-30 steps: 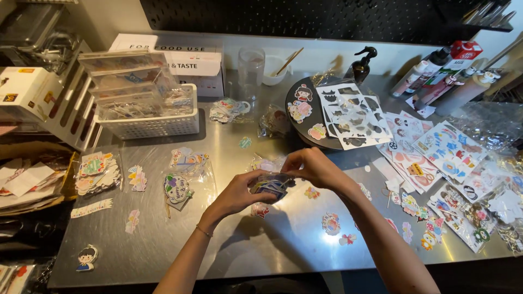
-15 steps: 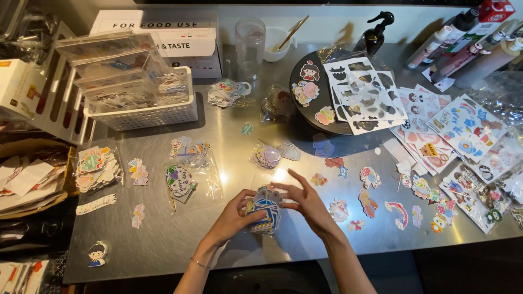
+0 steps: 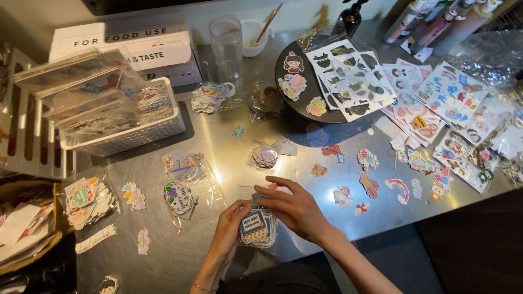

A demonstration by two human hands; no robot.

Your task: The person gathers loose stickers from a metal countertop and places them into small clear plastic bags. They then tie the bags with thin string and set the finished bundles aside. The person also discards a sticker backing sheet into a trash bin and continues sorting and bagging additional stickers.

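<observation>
Between both hands sits a small pack of stickers point(image 3: 256, 227), low over the counter point(image 3: 305, 256). The left hand point(image 3: 231, 231) pinches its side to keep it steady. The right hand point(image 3: 294, 209) lies over the top, fingers long and flat. Loose stickers point(image 3: 368, 184) lie nearby, and a white basket point(image 3: 131, 136) sits far back.

A glossy steel table point(image 3: 283, 179) under warm light meets a pale wall point(image 3: 190, 11).
</observation>
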